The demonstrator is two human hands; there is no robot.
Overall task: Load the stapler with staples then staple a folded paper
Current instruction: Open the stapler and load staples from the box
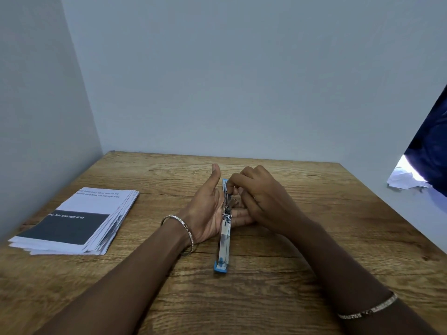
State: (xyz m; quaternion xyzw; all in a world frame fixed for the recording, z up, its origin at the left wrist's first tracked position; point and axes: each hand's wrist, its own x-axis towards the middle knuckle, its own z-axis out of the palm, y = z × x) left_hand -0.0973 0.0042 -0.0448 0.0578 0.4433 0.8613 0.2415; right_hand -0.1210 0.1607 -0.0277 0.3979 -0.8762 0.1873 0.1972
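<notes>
A blue and silver stapler [224, 240] lies swung wide open along the middle of the wooden table [302, 274], its metal channel facing up. My left hand [208, 209] lies palm up under its far half, thumb raised, cradling it. My right hand [258, 201] is closed from the right, fingertips pinching at the staple channel near the far end; a small metal piece shows there, possibly staples, too small to be sure. A stack of folded printed papers [79, 221] rests at the left of the table, apart from both hands.
Grey walls close the table at the back and left. Past the table's right edge are a dark blue cloth [433, 146] and crumpled white paper [406, 180]. Bare wood lies in front of the stapler and to its right.
</notes>
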